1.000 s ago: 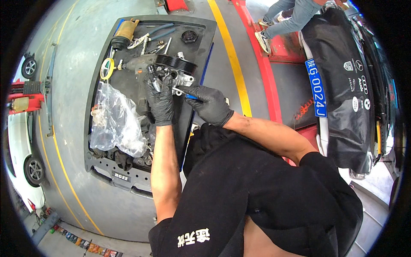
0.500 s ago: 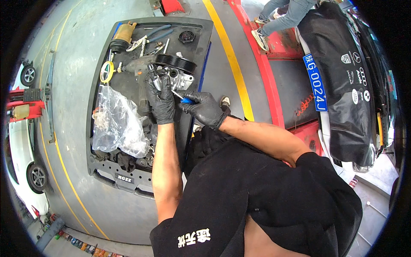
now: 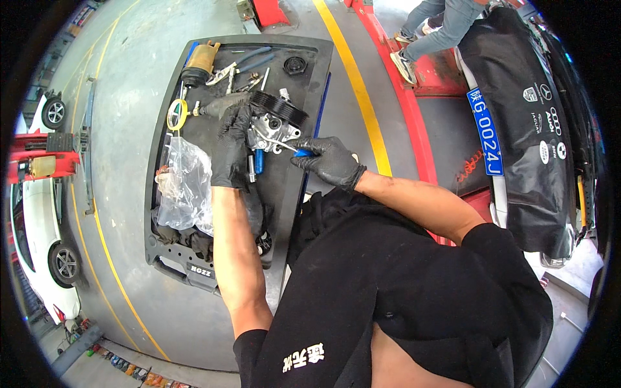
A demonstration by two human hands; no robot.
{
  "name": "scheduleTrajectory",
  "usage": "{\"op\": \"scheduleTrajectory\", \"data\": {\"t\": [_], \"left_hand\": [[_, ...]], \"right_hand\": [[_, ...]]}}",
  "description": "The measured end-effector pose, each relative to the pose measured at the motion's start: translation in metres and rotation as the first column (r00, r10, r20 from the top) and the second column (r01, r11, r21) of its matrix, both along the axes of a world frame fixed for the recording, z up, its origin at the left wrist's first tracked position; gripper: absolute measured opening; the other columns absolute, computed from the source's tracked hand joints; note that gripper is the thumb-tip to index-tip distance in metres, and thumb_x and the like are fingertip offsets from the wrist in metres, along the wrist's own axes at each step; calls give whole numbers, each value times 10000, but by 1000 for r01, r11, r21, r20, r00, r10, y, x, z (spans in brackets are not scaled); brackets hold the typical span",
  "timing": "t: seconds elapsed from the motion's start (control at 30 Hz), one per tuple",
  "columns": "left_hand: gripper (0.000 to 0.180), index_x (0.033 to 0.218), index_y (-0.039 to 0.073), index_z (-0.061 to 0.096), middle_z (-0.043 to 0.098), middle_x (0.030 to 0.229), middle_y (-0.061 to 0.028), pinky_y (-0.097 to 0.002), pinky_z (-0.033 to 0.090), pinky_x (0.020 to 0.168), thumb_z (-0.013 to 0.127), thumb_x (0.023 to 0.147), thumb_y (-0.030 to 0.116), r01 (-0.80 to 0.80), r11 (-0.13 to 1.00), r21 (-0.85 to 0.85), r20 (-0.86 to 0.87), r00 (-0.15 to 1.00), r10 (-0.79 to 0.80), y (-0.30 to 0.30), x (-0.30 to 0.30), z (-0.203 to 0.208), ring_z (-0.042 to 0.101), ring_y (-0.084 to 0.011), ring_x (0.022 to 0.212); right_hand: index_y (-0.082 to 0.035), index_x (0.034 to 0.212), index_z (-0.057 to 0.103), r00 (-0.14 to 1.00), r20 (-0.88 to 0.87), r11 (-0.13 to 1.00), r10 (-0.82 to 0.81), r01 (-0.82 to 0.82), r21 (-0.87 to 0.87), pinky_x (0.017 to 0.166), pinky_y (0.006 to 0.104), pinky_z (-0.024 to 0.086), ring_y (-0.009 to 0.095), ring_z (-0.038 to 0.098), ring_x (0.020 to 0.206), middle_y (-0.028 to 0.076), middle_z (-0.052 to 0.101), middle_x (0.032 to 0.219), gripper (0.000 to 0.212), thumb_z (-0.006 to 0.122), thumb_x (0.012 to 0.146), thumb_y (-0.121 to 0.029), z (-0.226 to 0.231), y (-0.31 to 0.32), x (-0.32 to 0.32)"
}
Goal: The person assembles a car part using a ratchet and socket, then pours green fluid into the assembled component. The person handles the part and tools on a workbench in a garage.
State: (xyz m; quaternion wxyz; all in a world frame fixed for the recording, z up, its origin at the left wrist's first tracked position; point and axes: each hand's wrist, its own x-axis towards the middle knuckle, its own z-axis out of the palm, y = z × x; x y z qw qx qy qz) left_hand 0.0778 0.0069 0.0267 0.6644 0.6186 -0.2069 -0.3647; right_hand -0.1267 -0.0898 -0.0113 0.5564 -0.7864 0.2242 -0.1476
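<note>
A silver metal pump (image 3: 275, 128) with a black ribbed pulley (image 3: 279, 108) sits on the dark tool-cart top. My left hand (image 3: 231, 145), in a black glove, lies along the pump's left side with its fingers curled against it; the fingertips are partly hidden. My right hand (image 3: 331, 163), gloved too, is closed around the blue handle of a thin screwdriver-like tool (image 3: 303, 153). Its slim metal shaft reaches left to the pump's housing; the tip is hard to make out. Just below the pump lie another blue-handled tool (image 3: 259, 160) and a shiny metal socket (image 3: 251, 169).
Around the cart top (image 3: 310, 84) lie a yellow tape roll (image 3: 176, 114), clear plastic bag (image 3: 184, 187), amber canister (image 3: 204, 58), pliers (image 3: 253, 59) and black cap (image 3: 295, 65). A power drill is partly under my left hand. Another person's legs (image 3: 424, 32) and a covered car (image 3: 511, 129) are right.
My left hand has shifted left along the pump, uncovering the blue-handled tool and socket. My right hand has drawn slightly right with its tool, whose shaft shows more. The whole view has shifted a little.
</note>
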Motion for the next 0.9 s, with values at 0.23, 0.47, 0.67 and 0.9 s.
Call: {"op": "scheduleTrajectory", "data": {"t": [0.23, 0.47, 0.67, 0.9], "left_hand": [[217, 1112, -37, 710, 726, 1029, -107, -290, 563, 806, 658, 919, 47, -199, 979, -29, -73, 978, 197, -15, -10, 21, 680, -188, 888], [180, 1023, -55, 708, 712, 1014, -117, -322, 556, 855, 701, 853, 5, -452, 851, -267, -251, 885, 391, -26, -28, 10, 678, -216, 908], [139, 978, -40, 704, 710, 884, -87, -287, 546, 695, 719, 859, 29, -425, 864, -269, 51, 890, 453, -37, -25, 23, 672, -189, 761], [323, 1159, 3, 669, 692, 1037, -73, -266, 505, 793, 678, 988, 276, -375, 909, -180, 206, 890, 408, -22, -27, -7, 624, -128, 900]], "right_hand": [[-93, 1228, 704, 991, -87, 990, 101, -108, -85, 739, 347, 543, 185, 686, 762, 168, 727, 907, 356, 767, 893, -196, 11, -16, 0], [-71, 1113, 721, 985, -84, 968, 152, -166, -189, 720, 404, 535, 326, 702, 795, 196, 706, 907, 252, 735, 901, -206, 12, -24, -2], [-95, 1173, 716, 984, 30, 913, 173, -149, -380, 748, 418, 544, 362, 698, 829, 195, 704, 929, 293, 728, 902, -206, 19, -34, -9], [-114, 1321, 640, 950, -309, 891, -48, -99, -442, 906, 431, 540, 331, 705, 1002, 142, 728, 1110, 411, 626, 964, -318, 57, -116, 27]]}}
